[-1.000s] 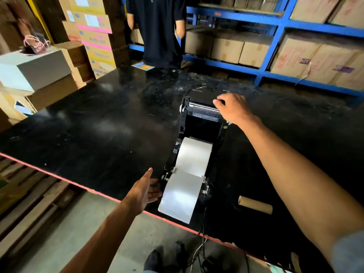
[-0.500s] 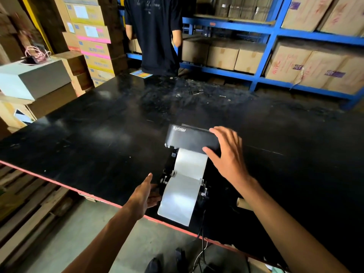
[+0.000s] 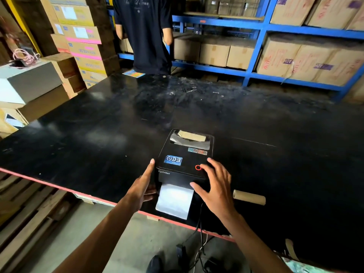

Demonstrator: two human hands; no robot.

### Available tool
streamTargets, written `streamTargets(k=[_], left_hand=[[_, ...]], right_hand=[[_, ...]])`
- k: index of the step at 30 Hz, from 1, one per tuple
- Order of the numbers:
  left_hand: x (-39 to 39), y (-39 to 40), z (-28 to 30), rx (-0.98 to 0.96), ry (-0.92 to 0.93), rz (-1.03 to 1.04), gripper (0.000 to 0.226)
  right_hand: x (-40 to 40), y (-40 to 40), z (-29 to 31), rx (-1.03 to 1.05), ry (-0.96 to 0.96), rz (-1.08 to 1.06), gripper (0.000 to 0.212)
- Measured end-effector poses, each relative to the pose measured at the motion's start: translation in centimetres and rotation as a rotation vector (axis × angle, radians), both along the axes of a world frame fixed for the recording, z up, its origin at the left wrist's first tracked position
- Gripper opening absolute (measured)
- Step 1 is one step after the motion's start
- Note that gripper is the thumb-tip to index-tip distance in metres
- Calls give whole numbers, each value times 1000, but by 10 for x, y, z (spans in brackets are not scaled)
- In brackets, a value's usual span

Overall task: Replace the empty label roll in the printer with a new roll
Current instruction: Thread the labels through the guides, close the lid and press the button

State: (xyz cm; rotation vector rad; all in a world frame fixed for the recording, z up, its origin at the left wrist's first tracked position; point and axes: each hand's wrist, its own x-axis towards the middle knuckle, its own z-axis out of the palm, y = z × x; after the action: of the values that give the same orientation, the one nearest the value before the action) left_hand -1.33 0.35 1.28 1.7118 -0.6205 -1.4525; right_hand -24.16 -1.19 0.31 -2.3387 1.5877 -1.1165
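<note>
Both hands are resting open on a black label printer whose lid is lying shut. Left hand is pressing flat against its left side; right hand is spreading its fingers over the front right corner. White label paper is sticking out the front slot. An empty cardboard core is lying on the black counter just right of the printer.

Bare bench lies open left of the left-hand fingers and beyond the printer, which blocks the space between both sets of fingers; right of the right-hand fingers, a cardboard tube lies in the way; paper overhangs below them.
</note>
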Motion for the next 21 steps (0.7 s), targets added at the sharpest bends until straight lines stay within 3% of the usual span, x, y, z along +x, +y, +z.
streamTargets(k=[2,4,6,9,11,13,18,21], left_hand=[[0,-1,-1,-5,-14,-9,115],[1,-1,-4,-7,-12,-14,115],[0,0,-7,-17,-2,-17,111],[0,1,-11,-52,11,-17,94],[0,3,-15,-70,6,-14,84],[1,6,-20,-74,18,8,82],[-3,7,-23,-79,3,53,79],[-3,6,-25,-108,-24,85,84]], right_hand=[[0,5,-2,182,-291,-131,67],[1,7,-1,505,-556,-230,82],[3,9,-4,773,-706,-243,96],[5,11,-10,999,-817,-200,84],[4,15,-12,1036,-856,-149,62],[3,16,-14,1005,-861,-139,55],[4,19,-14,1003,-859,-131,87],[5,19,-13,976,-886,-114,57]])
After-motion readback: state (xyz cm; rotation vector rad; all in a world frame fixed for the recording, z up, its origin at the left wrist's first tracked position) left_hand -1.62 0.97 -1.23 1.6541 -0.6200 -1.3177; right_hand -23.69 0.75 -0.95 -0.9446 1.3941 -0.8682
